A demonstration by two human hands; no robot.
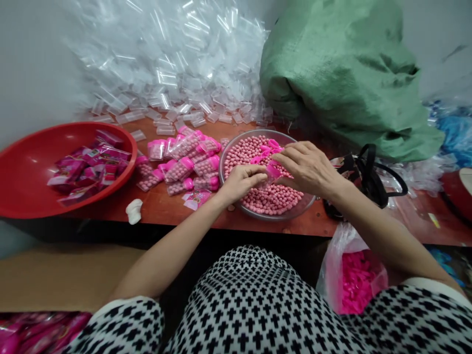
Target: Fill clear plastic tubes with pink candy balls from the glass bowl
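Over round pink beads point(269, 196), hands pinch a glossy cap point(273, 171).

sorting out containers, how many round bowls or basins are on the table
2: a red basin at the left holding pink packets, and a metal bowl of pink balls under both hands. Others may be hidden.

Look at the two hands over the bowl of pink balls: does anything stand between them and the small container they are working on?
Nothing visible does. The left hand and right hand both already touch the small container, pink cap end showing, just above the pink balls in the metal bowl. The filled containers lie apart, beside the bowl.
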